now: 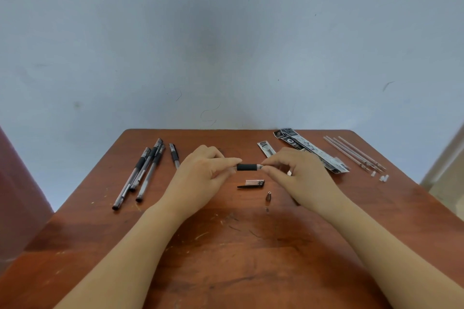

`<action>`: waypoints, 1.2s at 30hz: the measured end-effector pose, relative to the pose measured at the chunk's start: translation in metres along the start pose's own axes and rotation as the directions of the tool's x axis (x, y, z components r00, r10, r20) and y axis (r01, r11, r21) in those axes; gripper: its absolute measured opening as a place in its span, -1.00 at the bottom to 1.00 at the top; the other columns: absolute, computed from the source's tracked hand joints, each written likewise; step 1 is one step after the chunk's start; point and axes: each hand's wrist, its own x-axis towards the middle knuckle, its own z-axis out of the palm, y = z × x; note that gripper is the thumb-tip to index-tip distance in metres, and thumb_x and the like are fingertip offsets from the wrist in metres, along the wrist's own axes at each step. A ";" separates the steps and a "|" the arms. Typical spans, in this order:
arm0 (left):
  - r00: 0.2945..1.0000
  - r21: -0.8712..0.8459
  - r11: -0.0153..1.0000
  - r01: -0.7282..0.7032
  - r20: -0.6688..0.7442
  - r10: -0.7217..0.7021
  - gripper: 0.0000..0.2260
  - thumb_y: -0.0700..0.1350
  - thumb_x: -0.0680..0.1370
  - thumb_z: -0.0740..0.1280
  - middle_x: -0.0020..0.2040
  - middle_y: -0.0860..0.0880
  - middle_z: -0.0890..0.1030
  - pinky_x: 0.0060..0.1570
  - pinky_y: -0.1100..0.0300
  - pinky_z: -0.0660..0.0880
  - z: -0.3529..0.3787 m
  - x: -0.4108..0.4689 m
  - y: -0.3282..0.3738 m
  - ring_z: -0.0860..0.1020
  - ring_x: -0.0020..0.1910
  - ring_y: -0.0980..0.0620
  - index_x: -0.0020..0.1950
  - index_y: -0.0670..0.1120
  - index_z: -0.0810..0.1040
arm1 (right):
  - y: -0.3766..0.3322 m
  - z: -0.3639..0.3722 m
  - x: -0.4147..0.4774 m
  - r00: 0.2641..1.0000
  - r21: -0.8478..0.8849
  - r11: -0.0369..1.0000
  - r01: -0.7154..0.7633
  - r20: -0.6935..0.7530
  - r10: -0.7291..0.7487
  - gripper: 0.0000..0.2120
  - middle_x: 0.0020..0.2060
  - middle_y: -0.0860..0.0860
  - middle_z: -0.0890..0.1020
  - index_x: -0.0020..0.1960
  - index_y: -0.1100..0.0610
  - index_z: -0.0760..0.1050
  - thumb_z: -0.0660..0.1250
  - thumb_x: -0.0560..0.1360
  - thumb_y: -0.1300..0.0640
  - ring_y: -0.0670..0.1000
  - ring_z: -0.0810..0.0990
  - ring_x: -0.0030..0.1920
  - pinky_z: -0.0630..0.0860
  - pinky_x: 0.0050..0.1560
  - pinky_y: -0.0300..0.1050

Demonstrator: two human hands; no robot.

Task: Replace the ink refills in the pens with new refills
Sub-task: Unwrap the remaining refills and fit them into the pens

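Blue-grey wall [226,32] behind, scuffed with a few dark marks. Below it, a reddish-brown wooden counter [226,246], scratched near the middle.

Two bare forearms reaching in from the bottom corners, meeting above the counter's centre. Left hand [200,170] closed on one end of a pen barrel [247,167], thumb and forefinger pinched tight on it just beside the black rubber sleeve. Right hand [298,170] pinched likewise on the opposite end, fingertips together on the clear tip; a ring visible on one finger. Barrel held level, clear of the counter, black sleeve showing between the two grips.

Far right, a pile of refill packets [311,150], black and white, lying slantwise, with one single packet [265,149] just beside it toward the centre. Further right, well apart, loose refills [356,154] lying side by side, with small white caps [381,177] near their lower ends.

Left side: a bundle of pens [143,173], overlapping and angled, plus one lone pen [174,155] between the bundle and the left hand.

Directly under the held barrel, a pen cap [252,183] flat on the counter. Just below that, a small metal nose cone [268,196], pointing toward the viewer.
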 end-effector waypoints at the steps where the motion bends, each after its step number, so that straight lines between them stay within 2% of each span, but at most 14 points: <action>1: 1.000 0.012 1.000 -0.008 0.003 0.008 -0.77 -0.13 0.49 0.30 -0.20 0.02 0.53 -0.16 0.18 0.37 0.000 0.000 0.000 0.42 -0.16 0.03 0.14 0.00 0.57 | 0.001 -0.001 0.000 1.000 -0.009 1.000 0.010 0.014 -0.010 -0.89 -0.33 -0.13 0.51 -0.10 0.13 0.64 0.35 0.45 0.15 -0.20 0.44 -0.31 0.31 -0.22 -0.44; 4: 0.999 0.030 0.999 0.016 -0.029 -0.015 -0.77 -0.10 0.48 0.28 -0.23 0.02 0.54 -0.17 0.04 0.41 -0.001 0.000 -0.002 0.42 -0.18 0.01 0.11 -0.02 0.59 | 0.006 -0.012 0.002 1.000 -0.023 1.000 0.002 0.014 -0.002 -0.90 -0.33 -0.22 0.49 -0.11 0.13 0.64 0.35 0.45 0.18 -0.25 0.47 -0.26 0.29 -0.24 -0.51; 6: 0.994 0.006 0.998 0.069 -0.086 -0.068 -0.78 -0.16 0.48 0.32 -0.24 0.05 0.52 -0.13 0.13 0.35 -0.003 0.001 -0.004 0.39 -0.17 0.03 0.11 -0.03 0.59 | 0.017 -0.027 0.003 0.997 -0.015 0.999 -0.049 -0.063 0.048 -0.91 -0.32 -0.18 0.53 -0.13 0.15 0.64 0.35 0.44 0.21 -0.37 0.46 -0.24 0.29 -0.22 -0.55; 8: 0.987 0.002 0.995 0.101 -0.127 -0.100 -0.78 -0.19 0.48 0.33 -0.23 0.05 0.51 -0.14 0.23 0.28 -0.004 0.002 -0.006 0.37 -0.16 0.06 0.11 -0.05 0.59 | 0.031 -0.044 0.005 0.972 -0.010 0.991 -0.136 -0.196 0.132 -0.93 -0.26 -0.06 0.57 -0.15 0.14 0.62 0.36 0.44 0.21 -0.30 0.48 -0.26 0.31 -0.23 -0.53; 10: 0.984 0.002 0.993 0.116 -0.138 -0.115 -0.78 -0.20 0.48 0.32 -0.21 0.06 0.50 -0.14 0.29 0.27 -0.006 0.002 -0.006 0.36 -0.14 0.08 0.10 -0.07 0.59 | 0.049 -0.061 0.006 0.904 0.010 0.967 -0.255 -0.353 0.242 -0.94 -0.17 0.05 0.61 -0.15 0.15 0.61 0.35 0.44 0.23 -0.10 0.51 -0.21 0.33 -0.22 -0.42; 13: 0.988 -0.019 0.994 0.106 -0.108 -0.107 -0.80 -0.22 0.47 0.33 -0.19 0.09 0.50 -0.13 0.41 0.26 -0.007 0.001 -0.005 0.36 -0.14 0.12 0.07 -0.06 0.60 | 0.080 -0.076 0.003 0.745 -0.039 0.875 -0.482 -0.543 0.386 -0.85 -0.08 0.17 0.64 -0.10 0.25 0.60 0.27 0.47 0.22 0.17 0.54 -0.06 0.37 -0.09 -0.13; 15: 0.996 -0.055 0.995 0.079 -0.040 -0.082 -0.81 -0.22 0.47 0.33 -0.20 0.17 0.47 -0.10 0.46 0.25 -0.008 0.001 -0.003 0.36 -0.13 0.19 0.03 -0.03 0.62 | 0.094 -0.079 -0.001 0.652 -0.038 0.786 -0.617 -0.584 0.483 -0.81 -0.09 0.23 0.63 -0.07 0.27 0.59 0.22 0.48 0.22 0.22 0.50 -0.11 0.37 -0.13 -0.08; 17: 0.997 -0.094 0.994 0.054 0.067 -0.048 -0.83 -0.22 0.47 0.33 -0.17 0.24 0.45 -0.07 0.49 0.25 -0.008 0.000 0.001 0.37 -0.06 0.24 -0.03 0.00 0.63 | 0.103 -0.074 -0.003 0.618 -0.074 0.704 -0.707 -0.550 0.562 -0.81 -0.14 0.24 0.61 -0.11 0.27 0.58 0.20 0.48 0.23 0.19 0.43 -0.18 0.36 -0.17 -0.08; 22: 0.949 -0.131 0.991 0.041 0.314 0.002 -0.80 -0.24 0.48 0.31 -0.15 0.26 0.45 0.00 0.39 0.29 -0.007 -0.004 0.007 0.38 0.00 0.20 -0.07 0.04 0.63 | 0.116 -0.058 -0.003 0.614 -0.212 0.581 -0.786 -0.383 0.690 -0.87 -0.26 0.19 0.53 -0.21 0.24 0.53 0.20 0.39 0.29 0.19 0.44 -0.19 0.34 -0.19 -0.11; 27: 0.882 -0.075 0.997 0.030 0.471 0.009 -0.80 -0.22 0.47 0.31 -0.08 0.18 0.49 0.09 0.29 0.37 -0.006 -0.005 0.008 0.35 0.05 0.19 -0.05 0.07 0.62 | 0.120 -0.053 -0.003 0.604 -0.294 0.529 -0.796 -0.334 0.724 -0.90 -0.16 0.19 0.55 -0.13 0.23 0.50 0.24 0.43 0.22 0.18 0.44 -0.14 0.34 -0.17 -0.11; 30: 0.864 -0.071 0.996 0.046 0.503 -0.004 -0.78 -0.22 0.47 0.31 -0.05 0.16 0.50 0.11 0.26 0.41 -0.005 -0.005 0.007 0.33 0.06 0.20 -0.05 0.08 0.61 | 0.116 -0.052 -0.003 0.618 -0.328 0.527 -0.784 -0.334 0.712 -0.98 -0.07 0.21 0.56 -0.16 0.20 0.41 0.21 0.44 0.27 0.21 0.49 -0.01 0.34 -0.14 -0.10; 32: 0.854 -0.068 0.996 0.057 0.520 -0.013 -0.78 -0.21 0.47 0.31 -0.06 0.19 0.48 0.12 0.24 0.41 -0.006 -0.004 0.007 0.33 0.05 0.21 -0.05 0.10 0.61 | 0.114 -0.052 -0.003 0.629 -0.339 0.534 -0.775 -0.330 0.703 -0.95 -0.05 0.21 0.55 -0.14 0.19 0.41 0.18 0.43 0.28 0.22 0.49 0.03 0.34 -0.13 -0.09; 34: 0.847 -0.065 0.996 0.068 0.531 -0.023 -0.78 -0.21 0.46 0.31 -0.05 0.20 0.47 0.14 0.21 0.40 -0.006 -0.004 0.007 0.34 0.06 0.21 -0.06 0.11 0.61 | 0.110 -0.052 -0.001 0.666 -0.345 0.572 -0.744 -0.323 0.672 -0.92 -0.09 0.20 0.55 -0.19 0.20 0.41 0.16 0.44 0.25 0.20 0.48 -0.04 0.35 -0.15 -0.10; 36: 0.843 -0.058 0.995 0.075 0.538 -0.032 -0.78 -0.21 0.46 0.31 -0.03 0.20 0.46 0.15 0.21 0.38 -0.006 -0.003 0.008 0.33 0.08 0.21 -0.06 0.12 0.61 | 0.100 -0.051 0.003 0.743 -0.339 0.662 -0.669 -0.297 0.599 -0.78 -0.21 0.19 0.53 -0.33 0.19 0.37 0.15 0.47 0.19 0.16 0.44 -0.18 0.33 -0.25 -0.14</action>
